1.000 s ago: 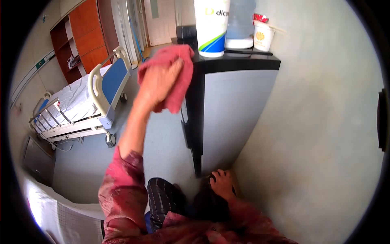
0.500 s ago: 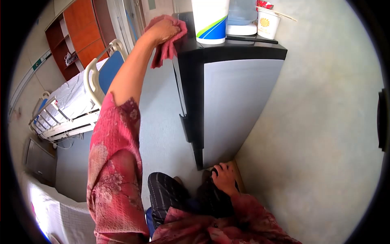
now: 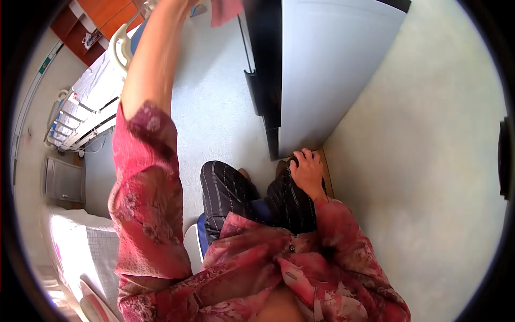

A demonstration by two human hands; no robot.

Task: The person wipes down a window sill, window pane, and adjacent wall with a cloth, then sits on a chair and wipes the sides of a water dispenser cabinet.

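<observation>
A red cloth hangs at the top edge, beside the black side of a tall black and grey appliance. My left arm stretches up to it. Only the wrist end of my left hand shows and the fingers are cut off by the frame, but the cloth hangs from there as if gripped. My right hand rests on my right knee near the foot of the appliance, its fingers apart and holding nothing. The appliance's top is out of view.
A bed with side rails stands at the left, below an orange and brown cabinet. A small grey cabinet is at the far left, above a white-covered surface. A pale wall runs along the right.
The view has tipped down. The appliance's top, with its cups, and most of my left hand have left the frame. My right hand stays on the knee.
</observation>
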